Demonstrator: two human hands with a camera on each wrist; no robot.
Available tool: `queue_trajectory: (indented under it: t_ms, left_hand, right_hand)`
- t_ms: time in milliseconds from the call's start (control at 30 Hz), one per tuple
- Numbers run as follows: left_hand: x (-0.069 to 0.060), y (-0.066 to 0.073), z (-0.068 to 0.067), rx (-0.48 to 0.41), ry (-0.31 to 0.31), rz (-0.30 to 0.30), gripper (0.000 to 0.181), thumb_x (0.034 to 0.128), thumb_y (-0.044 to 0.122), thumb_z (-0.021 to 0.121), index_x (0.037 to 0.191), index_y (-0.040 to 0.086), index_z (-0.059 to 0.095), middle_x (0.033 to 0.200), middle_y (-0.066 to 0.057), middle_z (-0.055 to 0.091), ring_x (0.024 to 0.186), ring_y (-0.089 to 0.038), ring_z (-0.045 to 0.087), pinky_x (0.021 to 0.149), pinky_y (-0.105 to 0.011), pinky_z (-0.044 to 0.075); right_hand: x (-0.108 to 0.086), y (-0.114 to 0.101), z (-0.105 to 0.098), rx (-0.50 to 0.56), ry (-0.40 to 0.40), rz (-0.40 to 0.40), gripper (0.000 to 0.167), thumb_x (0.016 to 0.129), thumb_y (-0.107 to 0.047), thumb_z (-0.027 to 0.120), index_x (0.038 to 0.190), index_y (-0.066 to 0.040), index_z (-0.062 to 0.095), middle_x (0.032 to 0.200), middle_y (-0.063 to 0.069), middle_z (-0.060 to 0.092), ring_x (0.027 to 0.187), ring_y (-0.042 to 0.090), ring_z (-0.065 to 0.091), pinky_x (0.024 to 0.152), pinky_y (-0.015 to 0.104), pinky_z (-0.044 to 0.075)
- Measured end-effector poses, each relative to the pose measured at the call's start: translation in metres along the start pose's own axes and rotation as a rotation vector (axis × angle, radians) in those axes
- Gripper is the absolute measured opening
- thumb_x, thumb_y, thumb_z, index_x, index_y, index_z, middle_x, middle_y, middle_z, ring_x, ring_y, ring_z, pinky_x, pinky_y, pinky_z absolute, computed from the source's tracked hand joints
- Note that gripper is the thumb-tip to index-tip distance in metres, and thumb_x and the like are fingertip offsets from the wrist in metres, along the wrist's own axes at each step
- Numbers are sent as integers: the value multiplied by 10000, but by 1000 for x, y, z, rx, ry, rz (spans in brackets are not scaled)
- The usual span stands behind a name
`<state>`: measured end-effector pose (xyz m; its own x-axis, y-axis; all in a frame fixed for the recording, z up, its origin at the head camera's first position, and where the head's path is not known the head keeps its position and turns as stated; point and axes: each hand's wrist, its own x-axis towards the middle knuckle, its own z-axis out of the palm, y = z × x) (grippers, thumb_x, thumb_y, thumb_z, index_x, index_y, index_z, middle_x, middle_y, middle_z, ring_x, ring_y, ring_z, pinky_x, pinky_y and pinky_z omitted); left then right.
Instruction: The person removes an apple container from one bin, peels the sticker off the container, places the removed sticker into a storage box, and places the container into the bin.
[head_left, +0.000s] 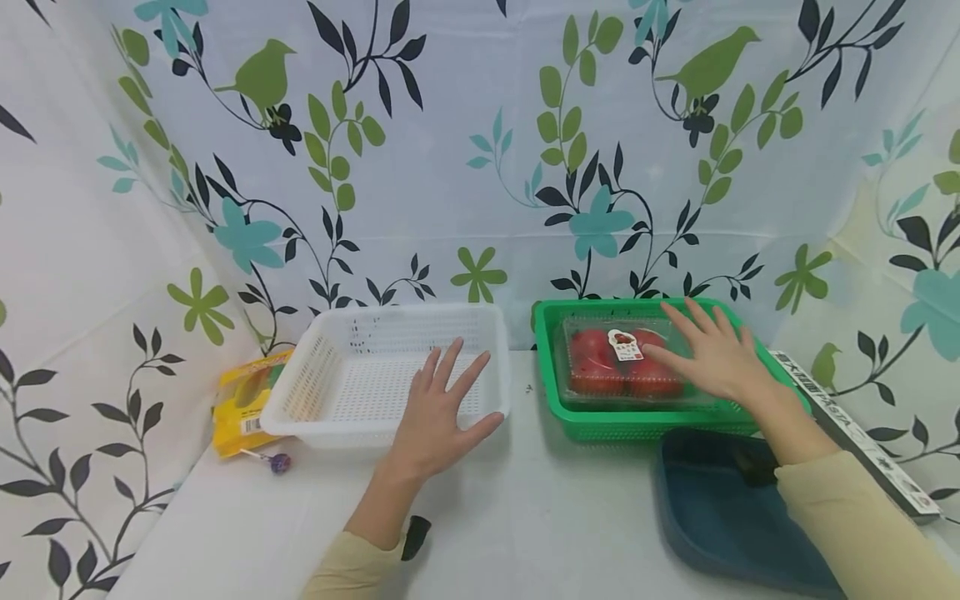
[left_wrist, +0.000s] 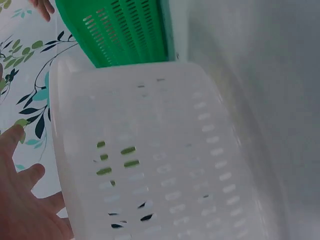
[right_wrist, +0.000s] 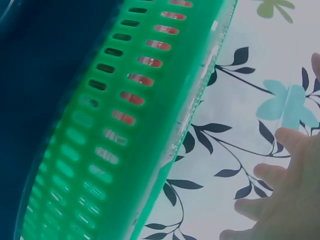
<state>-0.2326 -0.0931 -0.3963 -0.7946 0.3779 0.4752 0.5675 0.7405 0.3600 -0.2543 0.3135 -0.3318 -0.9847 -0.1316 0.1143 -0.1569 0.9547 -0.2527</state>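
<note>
1. Green basket (head_left: 637, 423) holds a clear produce pack (head_left: 618, 379) near my right grip (head_left: 716, 358), released.
2. My left grip (head_left: 438, 412), empty, spreads near the white basket (head_left: 367, 387).
3. I'd take the pack's ends gently, level.

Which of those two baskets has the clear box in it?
The green basket, near the right hand: the clear box sits inside. The white basket, near the left hand, has no box in it.

on the counter (head_left: 547, 508), from the person's side: left basket (head_left: 360, 387), packet (head_left: 238, 417) to its left, lollipop (head_left: 280, 463) before the packet; right basket (head_left: 600, 423), fruit pack (head_left: 600, 377) inside, bin (head_left: 723, 517) in front, long box (head_left: 862, 443) to the right.
</note>
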Motion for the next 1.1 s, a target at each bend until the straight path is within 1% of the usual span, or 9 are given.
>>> queue_trajectory:
  t_ms: [133, 200, 300, 433, 600, 700, 867, 967, 1100]
  left_hand:
    - [6, 10, 11, -92, 57, 69, 732, 917, 503, 660, 1569, 333, 373, 1656, -42, 210, 1492, -332, 215, 1143, -569, 314]
    - [8, 14, 17, -128, 82, 112, 725, 914, 463, 679, 1562, 309, 394, 1646, -47, 235, 1480, -309, 250, 1120, -562, 357]
    - [12, 20, 25, -166, 98, 148, 722, 908, 434, 691, 1555, 274, 415, 1642, -38, 244, 1477, -271, 261, 1111, -555, 373]
    - [17, 31, 34, -211, 96, 154, 692, 912, 422, 690, 1536, 237, 451, 1636, -31, 259, 1473, -247, 271, 1091, -546, 402]
    - [22, 47, 44, -275, 102, 174, 647, 915, 389, 697, 1495, 173, 504, 1615, -67, 304, 1456, -260, 307, 1063, -542, 436]
    - [23, 56, 49, -327, 94, 154, 641, 923, 379, 694, 1504, 198, 491, 1619, -58, 296, 1453, -261, 312, 1056, -540, 444]
    - [20, 69, 58, -425, 75, 75, 624, 946, 387, 674, 1514, 223, 476, 1631, -18, 273, 1463, -258, 296, 1057, -543, 441]
    - [20, 75, 62, -465, 94, 41, 610, 949, 377, 674, 1503, 201, 492, 1625, -22, 288, 1461, -253, 307, 1055, -526, 447]
    - [20, 80, 69, -501, 134, -6, 581, 944, 357, 679, 1479, 189, 526, 1609, -41, 320, 1426, -273, 381, 1035, -505, 471]
  right_hand:
    - [7, 0, -3, 43, -11, 14, 925, 984, -655, 436, 1622, -77, 97, 1616, 329, 69, 1410, 637, 25, 1040, 825, 27]
    - [11, 2, -3, 101, -32, 20, 931, 996, -641, 425, 1613, -37, 77, 1599, 358, 76, 1410, 633, 56, 1051, 812, 74]
    - [18, 7, -3, 207, -61, 18, 925, 1021, -606, 403, 1594, 28, 49, 1585, 383, 77, 1423, 603, 86, 1075, 779, 126]
    - [22, 15, -3, 322, -93, 34, 918, 1043, -575, 375, 1572, 79, 7, 1583, 392, 56, 1432, 588, 77, 1098, 749, 137]
    - [25, 19, -6, 412, -153, 121, 986, 1014, -655, 343, 1571, 63, -41, 1591, 379, -10, 1430, 595, 28, 1097, 755, 119]
    - [30, 20, -7, 493, -195, 161, 1017, 996, -694, 324, 1572, 42, -77, 1598, 358, -71, 1438, 581, -21, 1105, 750, 97]
    - [37, 24, -8, 615, -277, 218, 1041, 977, -732, 287, 1568, 23, -120, 1603, 326, -143, 1435, 577, -72, 1089, 772, 90]
    - [38, 30, -7, 664, -330, 255, 1047, 960, -758, 259, 1572, -7, -137, 1598, 326, -159, 1407, 626, -61, 1059, 803, 115]
    - [41, 41, -3, 730, -356, 295, 1057, 932, -796, 238, 1575, -62, -169, 1581, 367, -142, 1385, 666, -19, 1057, 798, 160]
